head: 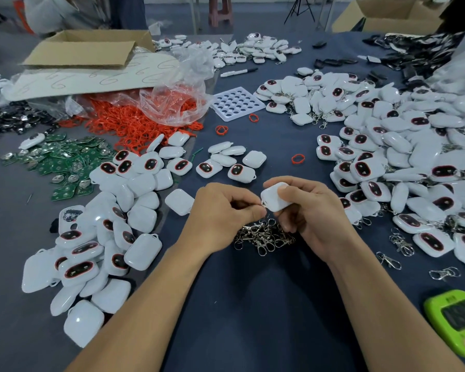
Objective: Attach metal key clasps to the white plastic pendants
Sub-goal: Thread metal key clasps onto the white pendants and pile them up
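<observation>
Our right hand (312, 213) grips a pendant (275, 201); our left hand (226, 210) pinches at its corner.
What we pinch there is hidden; a slip could drop it among the clasps (263, 236).

Right hand (310, 210) grips white pendant (274, 200); left hand (226, 208) pinches at its corner.

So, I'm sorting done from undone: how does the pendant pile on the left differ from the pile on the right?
In the right pile metal clasps hang from many pendants; the left pile shows none. The left pile is smaller; the right pile spreads wider and farther back. Both mix white backs with faces showing a dark, red-rimmed oval.
</observation>
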The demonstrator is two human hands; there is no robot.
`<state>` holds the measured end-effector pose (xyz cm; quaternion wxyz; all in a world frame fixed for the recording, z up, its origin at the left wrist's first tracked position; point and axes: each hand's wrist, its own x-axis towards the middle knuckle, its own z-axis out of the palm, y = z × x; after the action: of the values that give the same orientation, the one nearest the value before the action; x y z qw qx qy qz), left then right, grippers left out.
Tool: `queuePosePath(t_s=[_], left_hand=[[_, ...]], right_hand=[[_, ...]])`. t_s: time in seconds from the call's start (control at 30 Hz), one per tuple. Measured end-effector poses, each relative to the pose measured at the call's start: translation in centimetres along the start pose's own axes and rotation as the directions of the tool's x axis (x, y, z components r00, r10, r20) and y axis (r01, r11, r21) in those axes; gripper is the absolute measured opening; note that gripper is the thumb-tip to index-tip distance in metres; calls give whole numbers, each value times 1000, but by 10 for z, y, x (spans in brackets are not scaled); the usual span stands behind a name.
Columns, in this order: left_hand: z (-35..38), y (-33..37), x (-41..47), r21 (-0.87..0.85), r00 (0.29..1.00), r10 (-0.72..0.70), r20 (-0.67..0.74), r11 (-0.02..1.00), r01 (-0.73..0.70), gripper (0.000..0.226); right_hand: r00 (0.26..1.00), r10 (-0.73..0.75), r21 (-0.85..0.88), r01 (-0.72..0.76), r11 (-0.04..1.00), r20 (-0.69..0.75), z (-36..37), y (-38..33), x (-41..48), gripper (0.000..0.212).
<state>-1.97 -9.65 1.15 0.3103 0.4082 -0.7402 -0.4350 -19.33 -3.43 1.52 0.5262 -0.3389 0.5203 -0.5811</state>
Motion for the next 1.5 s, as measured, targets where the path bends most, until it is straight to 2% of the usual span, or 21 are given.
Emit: queuePosePath(t_s=[0.1, 0.17, 0.23, 0.33, 0.47, 0.53, 0.6, 0.67, 0.7, 0.77, 0.8, 0.83, 0.87, 0.93, 1.0, 1.13, 1.27, 1.4, 1.5], left_hand=[[2, 5, 2, 72, 982, 85, -170, 995, -74, 23], [2, 6, 4, -10, 977, 84, -194, 996, -87, 19], [5, 7, 3, -166, 992, 26, -127, 985, -47, 7], [9, 6, 1, -334, 996, -72, -47, 941, 53, 5], [8, 5, 2, -341, 992, -99, -75, 938, 68, 14], [5, 5, 1, -202, 991, -53, -122, 979, 28, 13], [1, 4, 0, 110, 988, 74, -138, 992, -59, 16], [-1, 3, -2, 457, 980, 184, -80, 880, -128, 28], [-1, 3, -3, 570, 975, 215, -59, 809, -144, 30], [-1, 4, -4, 669, 969, 240, -52, 729, -145, 28], [0, 4, -5, 674, 969, 239, -63, 726, -136, 26], [0, 4, -6, 634, 972, 219, -82, 764, -118, 23], [0, 3, -6, 528, 981, 161, -112, 846, -79, 19], [0, 2, -3, 192, 992, 4, -127, 981, 21, 14], [3, 1, -1, 13, 996, -52, -78, 999, 53, 12], [4, 2, -1, -147, 1000, -10, -23, 989, 6, 13], [5, 5, -1, -150, 999, 37, -12, 988, -39, 16], [8, 6, -4, -165, 999, 7, -54, 986, -16, 21], [6, 6, -5, 1, 992, 26, -124, 1000, -26, 24]], right_hand=[[1000, 5, 200, -1, 980, -20, 10, 6, -1, 30], [1000, -1, 328, 10, 945, -27, 18, 11, -2, 34], [999, -17, 346, 27, 938, -33, 22, 15, -3, 37], [999, -22, 331, 34, 943, -40, 22, 15, -3, 37], [998, -39, 314, 55, 948, -57, 24, 15, -4, 29], [997, -45, 312, 64, 948, -67, 24, 16, -3, 28], [994, -71, 289, 92, 953, -83, 24, 17, -3, 27], [987, -128, 208, 146, 967, -100, 26, 19, -3, 26], [981, -158, 154, 174, 973, -109, 28, 20, -5, 24], [974, -191, 75, 201, 977, -121, 30, 21, -6, 21], [974, -192, 66, 201, 977, -122, 31, 21, -6, 22], [975, -186, 78, 196, 977, -123, 30, 21, -6, 25], [977, -172, 104, 186, 977, -127, 29, 21, -5, 28], [983, -131, 168, 152, 974, -131, 27, 20, -4, 28], [989, -90, 219, 113, 969, -116, 24, 20, -3, 28], [997, -19, 325, 41, 945, -71, 19, 18, -2, 33], [999, 6, 366, 10, 930, -42, 16, 17, -1, 35], [996, -42, 307, 63, 950, -74, 20, 19, -2, 27], [991, -91, 226, 112, 968, -103, 24, 21, -4, 28]])
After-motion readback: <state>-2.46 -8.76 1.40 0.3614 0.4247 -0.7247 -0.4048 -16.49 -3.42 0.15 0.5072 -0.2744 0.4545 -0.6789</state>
